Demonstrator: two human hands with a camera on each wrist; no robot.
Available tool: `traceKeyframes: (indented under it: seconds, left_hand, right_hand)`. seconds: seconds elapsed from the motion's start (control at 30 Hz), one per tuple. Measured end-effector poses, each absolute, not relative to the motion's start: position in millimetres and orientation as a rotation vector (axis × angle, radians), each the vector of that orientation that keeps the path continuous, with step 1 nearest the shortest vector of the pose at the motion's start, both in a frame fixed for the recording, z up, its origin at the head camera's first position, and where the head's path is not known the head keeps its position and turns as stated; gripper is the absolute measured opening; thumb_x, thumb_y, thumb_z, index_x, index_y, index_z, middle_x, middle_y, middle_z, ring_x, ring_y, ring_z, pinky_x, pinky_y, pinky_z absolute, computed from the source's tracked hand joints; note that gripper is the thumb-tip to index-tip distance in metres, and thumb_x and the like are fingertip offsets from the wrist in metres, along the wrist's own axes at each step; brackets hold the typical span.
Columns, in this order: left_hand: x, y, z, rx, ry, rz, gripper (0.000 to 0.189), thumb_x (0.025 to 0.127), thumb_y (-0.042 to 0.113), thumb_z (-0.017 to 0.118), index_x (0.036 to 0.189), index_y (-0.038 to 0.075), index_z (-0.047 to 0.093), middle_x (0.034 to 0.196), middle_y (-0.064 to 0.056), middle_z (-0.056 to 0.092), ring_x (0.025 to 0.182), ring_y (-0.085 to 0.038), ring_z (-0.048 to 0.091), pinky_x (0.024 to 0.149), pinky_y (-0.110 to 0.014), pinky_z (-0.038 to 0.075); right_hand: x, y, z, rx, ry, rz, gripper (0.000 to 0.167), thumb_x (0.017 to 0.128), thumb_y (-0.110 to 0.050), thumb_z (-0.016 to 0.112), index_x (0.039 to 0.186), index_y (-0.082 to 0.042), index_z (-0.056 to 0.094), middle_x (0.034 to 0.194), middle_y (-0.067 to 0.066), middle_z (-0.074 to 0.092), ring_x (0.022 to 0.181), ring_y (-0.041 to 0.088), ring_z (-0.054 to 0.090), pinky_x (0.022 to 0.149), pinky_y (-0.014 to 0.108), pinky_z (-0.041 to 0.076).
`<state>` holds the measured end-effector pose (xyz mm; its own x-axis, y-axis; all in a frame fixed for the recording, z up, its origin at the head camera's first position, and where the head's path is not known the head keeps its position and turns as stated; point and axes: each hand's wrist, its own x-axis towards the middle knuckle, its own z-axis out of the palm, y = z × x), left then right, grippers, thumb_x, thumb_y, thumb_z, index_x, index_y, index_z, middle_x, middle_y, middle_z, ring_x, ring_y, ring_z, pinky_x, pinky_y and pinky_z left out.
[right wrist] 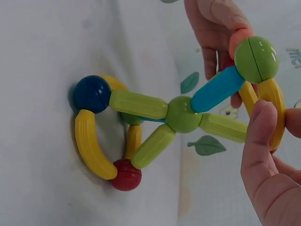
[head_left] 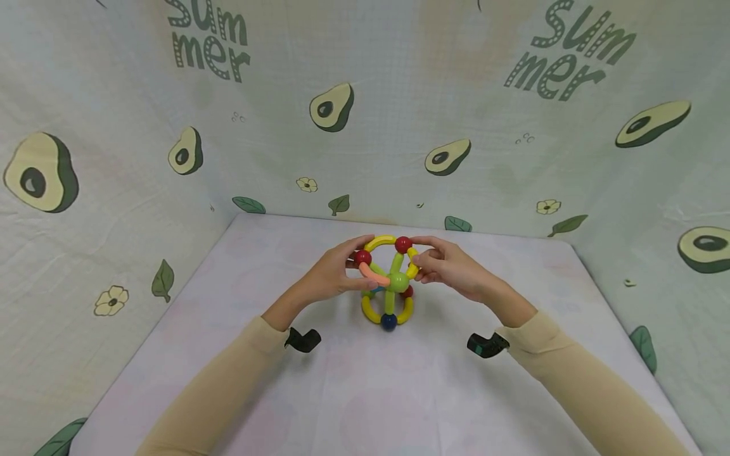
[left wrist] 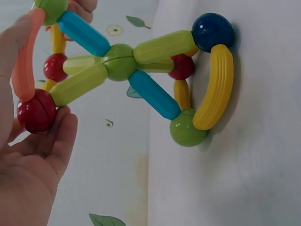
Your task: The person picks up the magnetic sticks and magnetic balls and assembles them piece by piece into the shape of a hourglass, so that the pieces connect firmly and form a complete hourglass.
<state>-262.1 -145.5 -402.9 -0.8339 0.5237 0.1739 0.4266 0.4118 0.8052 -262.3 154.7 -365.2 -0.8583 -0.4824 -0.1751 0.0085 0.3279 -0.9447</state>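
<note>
A magnetic ball-and-rod toy (head_left: pixel 390 300) stands upright on the table, an upper and a lower ring joined through a green centre ball (left wrist: pixel 119 62) by straight green and blue rods. My left hand (head_left: pixel 331 272) holds the upper ring's left side, thumb along the orange curved rod (left wrist: pixel 27 59), fingers by a red ball (left wrist: pixel 36 111). On the other side my right hand (head_left: pixel 456 269) pinches a yellow curved rod (right wrist: pixel 273 113) beside a green ball (right wrist: pixel 257 59). The lower ring has a dark blue ball (right wrist: pixel 92 94) at the front and yellow curved rods (left wrist: pixel 216 87).
The white table (head_left: pixel 393 392) is backed and flanked by a pale cloth (head_left: pixel 388 177) printed with avocados and leaves. Black wrist cameras (head_left: pixel 304 340) sit at both beige sleeves (head_left: pixel 228 380).
</note>
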Motion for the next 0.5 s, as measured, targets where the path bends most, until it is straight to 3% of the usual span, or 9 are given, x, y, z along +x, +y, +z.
traceKeyframes:
  seconds: [0.27, 0.5]
  left_hand:
    - [-257, -140, -396, 0.832, 2.585, 1.354, 0.098, 0.088, 0.039, 0.089, 0.165, 0.012, 0.035, 0.150, -0.005, 0.054, 0.126, -0.023, 0.062, 0.109, -0.043, 0.054]
    - [-254, -138, -392, 0.834, 2.608, 1.310, 0.100, 0.087, 0.042, 0.089, 0.165, 0.011, 0.035, 0.145, -0.005, 0.057, 0.121, -0.022, 0.063, 0.106, -0.041, 0.056]
  right_hand:
    - [-256, 157, -363, -0.405, 2.171, -1.547, 0.070, 0.109, -0.026, 0.063, 0.168, -0.013, 0.027, 0.123, 0.018, 0.065, 0.105, 0.030, 0.070, 0.094, 0.031, 0.061]
    - [-249, 158, -366, -0.417, 2.161, -1.564, 0.076, 0.105, -0.022, 0.069, 0.169, -0.014, 0.026, 0.142, 0.024, 0.050, 0.111, 0.032, 0.071, 0.096, 0.031, 0.060]
